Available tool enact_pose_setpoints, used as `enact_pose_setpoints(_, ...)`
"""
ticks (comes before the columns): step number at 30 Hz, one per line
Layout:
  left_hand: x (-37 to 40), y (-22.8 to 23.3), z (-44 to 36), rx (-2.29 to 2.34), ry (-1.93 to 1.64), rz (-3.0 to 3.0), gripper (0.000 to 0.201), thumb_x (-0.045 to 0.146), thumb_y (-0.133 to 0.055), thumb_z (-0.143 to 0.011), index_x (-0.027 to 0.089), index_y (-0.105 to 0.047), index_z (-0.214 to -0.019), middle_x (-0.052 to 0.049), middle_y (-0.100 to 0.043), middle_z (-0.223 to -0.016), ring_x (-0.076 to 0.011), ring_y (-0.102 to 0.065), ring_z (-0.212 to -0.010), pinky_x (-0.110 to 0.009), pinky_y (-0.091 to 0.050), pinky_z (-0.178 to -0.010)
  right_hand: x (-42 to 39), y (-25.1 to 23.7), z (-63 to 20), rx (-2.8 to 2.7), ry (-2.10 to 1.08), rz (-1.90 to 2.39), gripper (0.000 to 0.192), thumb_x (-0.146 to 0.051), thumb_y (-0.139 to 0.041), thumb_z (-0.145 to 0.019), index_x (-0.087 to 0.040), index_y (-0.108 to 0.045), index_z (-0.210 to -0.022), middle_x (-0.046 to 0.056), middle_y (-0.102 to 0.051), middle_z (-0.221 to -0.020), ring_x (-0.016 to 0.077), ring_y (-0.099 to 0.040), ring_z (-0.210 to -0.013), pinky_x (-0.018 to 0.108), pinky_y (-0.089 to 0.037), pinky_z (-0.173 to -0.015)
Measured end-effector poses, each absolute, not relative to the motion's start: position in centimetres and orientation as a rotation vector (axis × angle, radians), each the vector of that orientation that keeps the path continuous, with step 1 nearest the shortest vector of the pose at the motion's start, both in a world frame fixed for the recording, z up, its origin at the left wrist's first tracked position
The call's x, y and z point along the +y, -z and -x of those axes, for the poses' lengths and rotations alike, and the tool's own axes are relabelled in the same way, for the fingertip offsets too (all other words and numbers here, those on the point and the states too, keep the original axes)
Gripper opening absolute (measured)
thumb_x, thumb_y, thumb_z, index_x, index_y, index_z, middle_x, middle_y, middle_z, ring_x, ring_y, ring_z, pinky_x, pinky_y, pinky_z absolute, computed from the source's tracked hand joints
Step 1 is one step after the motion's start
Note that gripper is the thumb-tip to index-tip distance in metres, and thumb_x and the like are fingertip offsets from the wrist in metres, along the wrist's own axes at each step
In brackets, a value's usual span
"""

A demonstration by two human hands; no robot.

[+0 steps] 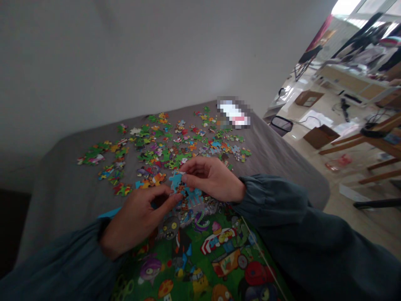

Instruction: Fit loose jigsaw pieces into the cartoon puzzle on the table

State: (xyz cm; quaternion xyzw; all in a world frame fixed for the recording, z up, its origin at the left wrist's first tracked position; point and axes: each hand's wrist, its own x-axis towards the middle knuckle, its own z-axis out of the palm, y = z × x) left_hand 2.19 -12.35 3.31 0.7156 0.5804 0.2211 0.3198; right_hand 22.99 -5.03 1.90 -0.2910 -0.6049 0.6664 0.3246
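My right hand [213,177] has its thumb and fingers pinched on a light-blue jigsaw piece [176,179], just above the top edge of a colourful cartoon picture [197,263]. From the left, my left hand [138,215] reaches to the same spot, its thumb and index finger closed at the lower edge of that blue piece. Several blue joined pieces [194,197] lie under and beside my right fingers, partly hidden. An orange-and-blue cluster of pieces [152,181] rests just beyond my left hand. The exact contact at the left fingertips is too small to make out.
Many loose jigsaw pieces [163,144] are spread over the grey cloth [72,184] beyond my hands. A blurred bright phone-like object [234,113] lies at the far right corner, near the wall [140,54]. Cardboard boxes [321,136] and a wooden chair [369,140] stand on the floor.
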Motion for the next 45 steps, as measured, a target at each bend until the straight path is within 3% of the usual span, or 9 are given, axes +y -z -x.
enact_pose_setpoints(7, -12.5, -3.3, -2.4, 1.525, -0.573, -1.970, 0.050, 0.062, -0.054, -0.096, 0.024, -0.068, -0.067, 0.002, -0.068, -0.058, -0.0154, -0.061, -0.051, -0.028, -0.040, -0.052, -5.3, -2.1, -22.9, -1.616, -1.759, 0.797, 0.037, -0.040, -0.093, -0.073, -0.020, -0.068, -0.091, -0.002, -0.070, -0.078, 0.0118, -0.065, -0.072, 0.027, -0.054, -0.069)
enact_pose_setpoints(12, -12.7, -3.2, -2.2, 1.546, -0.572, -2.036, 0.047, 0.060, -0.054, -0.096, 0.025, -0.071, -0.069, 0.001, -0.071, -0.060, -0.0159, -0.063, -0.050, -0.028, -0.038, -0.051, -5.5, -2.1, -22.9, -1.736, -1.652, 0.784, 0.029, -0.038, -0.086, -0.082, -0.019, -0.072, -0.100, 0.000, -0.072, -0.082, 0.0118, -0.064, -0.070, 0.027, -0.053, -0.066)
enact_pose_setpoints(17, -12.8, -3.0, -2.0, 1.565, -0.604, -2.100, 0.048, 0.060, -0.054, -0.097, 0.025, -0.072, -0.069, 0.002, -0.071, -0.059, -0.0162, -0.065, -0.050, -0.027, -0.040, -0.050, -5.7, -2.1, -23.1, -1.862, -1.474, 0.792, 0.022, -0.035, -0.079, -0.089, -0.019, -0.075, -0.104, 0.000, -0.071, -0.081, 0.0109, -0.060, -0.066, 0.026, -0.051, -0.062)
enact_pose_setpoints(23, -12.8, -2.9, -1.6, 1.519, -0.751, -2.269, 0.048, 0.058, -0.051, -0.103, 0.026, -0.076, -0.077, 0.003, -0.077, -0.067, -0.0167, -0.072, -0.055, -0.026, -0.051, -0.052, -5.7, -1.6, -23.2, -1.995, -1.058, 0.542, 0.020, -0.030, -0.074, -0.095, -0.017, -0.076, -0.111, 0.000, -0.075, -0.083, 0.0094, -0.061, -0.063, 0.023, -0.053, -0.062)
enact_pose_setpoints(26, -12.8, -2.9, -1.3, 1.481, -0.897, -2.442, 0.046, 0.059, -0.051, -0.105, 0.027, -0.079, -0.088, 0.001, -0.083, -0.079, -0.0187, -0.077, -0.062, -0.027, -0.060, -0.060, -5.7, -1.3, -23.1, -2.051, -0.750, 0.381, 0.014, -0.026, -0.069, -0.100, -0.017, -0.076, -0.108, 0.002, -0.078, -0.087, 0.0107, -0.066, -0.069, 0.024, -0.056, -0.069)
enact_pose_setpoints(31, -12.7, -2.6, -0.7, 1.335, -1.032, -2.568, 0.025, 0.046, -0.062, -0.103, 0.029, -0.079, -0.104, 0.002, -0.086, -0.101, -0.0185, -0.082, -0.084, -0.026, -0.065, -0.084, -5.7, -1.0, -22.9, -2.119, -0.436, 0.209, 0.014, -0.022, -0.062, -0.104, -0.016, -0.073, -0.110, 0.004, -0.080, -0.088, 0.0139, -0.070, -0.078, 0.027, -0.059, -0.078)
enact_pose_setpoints(41, -12.9, -3.1, -0.7, 1.433, -1.098, -2.426, 0.022, 0.047, -0.076, -0.091, 0.033, -0.080, -0.107, 0.002, -0.085, -0.096, -0.0195, -0.081, -0.079, -0.026, -0.066, -0.080, -5.6, -0.9, -22.9, -2.135, -0.548, 0.232, 0.017, -0.024, -0.061, -0.104, -0.017, -0.072, -0.114, 0.002, -0.081, -0.091, 0.0124, -0.071, -0.078, 0.026, -0.059, -0.079)
enact_pose_setpoints(45, -13.2, -3.3, -0.3, 1.445, -1.130, -2.329, 0.010, 0.036, -0.076, -0.089, 0.038, -0.081, -0.098, 0.008, -0.084, -0.091, -0.0156, -0.079, -0.074, -0.023, -0.064, -0.083, -5.9, -1.1, -23.0, -2.181, -0.665, 0.310, 0.019, -0.024, -0.061, -0.103, -0.017, -0.071, -0.117, 0.004, -0.081, -0.098, 0.0123, -0.070, -0.081, 0.026, -0.058, -0.080)
